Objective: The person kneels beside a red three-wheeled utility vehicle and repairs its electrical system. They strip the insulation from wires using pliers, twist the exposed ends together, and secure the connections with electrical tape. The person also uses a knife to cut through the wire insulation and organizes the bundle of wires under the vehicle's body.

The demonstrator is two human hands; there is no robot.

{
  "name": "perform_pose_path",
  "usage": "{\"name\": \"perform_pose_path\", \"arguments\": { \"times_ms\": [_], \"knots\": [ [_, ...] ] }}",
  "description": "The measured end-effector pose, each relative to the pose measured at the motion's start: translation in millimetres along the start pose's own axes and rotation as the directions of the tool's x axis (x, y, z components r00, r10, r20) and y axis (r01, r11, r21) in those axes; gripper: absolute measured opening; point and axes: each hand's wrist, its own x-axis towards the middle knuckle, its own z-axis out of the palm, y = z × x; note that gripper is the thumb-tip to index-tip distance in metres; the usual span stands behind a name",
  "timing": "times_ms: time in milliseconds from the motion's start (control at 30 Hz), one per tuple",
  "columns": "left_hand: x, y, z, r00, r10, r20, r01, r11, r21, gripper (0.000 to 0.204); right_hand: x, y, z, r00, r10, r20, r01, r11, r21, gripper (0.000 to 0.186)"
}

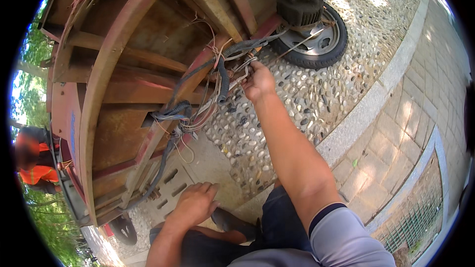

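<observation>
My right hand (258,82) reaches out to the underside of a tipped-up, rusty cart body (118,89). Its fingers are closed on a bundle of pale wires (250,63) beside the frame rail; the fingertips are partly hidden. Just left of that hand, a grey corrugated conduit (223,81) hangs down among loose wires. Lower along the same rail, more wires and dark sleeving form a tangled bunch (184,117). My left hand (194,201) is near my knee, fingers loosely bent, thumb apart, with nothing visible in it.
A wheel with a black tyre (316,44) and a dark, greasy drive unit (303,0) are at the top. Below lie pebbled paving (292,113), a slotted drain cover (175,183) and a stone kerb (356,113). Another person in an orange vest (37,173) is at far left.
</observation>
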Motion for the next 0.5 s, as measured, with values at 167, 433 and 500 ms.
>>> {"name": "perform_pose_path", "arguments": {
  "times_ms": [167, 433, 500],
  "knots": [
    [7, 2, -1, 0.999, -0.01, 0.037, 0.011, 1.0, -0.021, 0.053, 9, -6, 3, 0.999, 0.049, 0.022, -0.051, 0.994, 0.1, 0.019],
    [-1, -26, 23, 0.998, 0.03, -0.048, -0.032, 0.999, -0.033, 0.054, -2, 7, 17, 0.969, 0.031, 0.245, -0.04, 0.999, 0.031, 0.02],
    [-6, -36, 42, 0.998, 0.028, -0.051, -0.032, 0.997, -0.072, 0.053, 15, 6, -1, 0.928, -0.02, 0.371, 0.029, 0.999, -0.018, 0.027]
  ]
}}
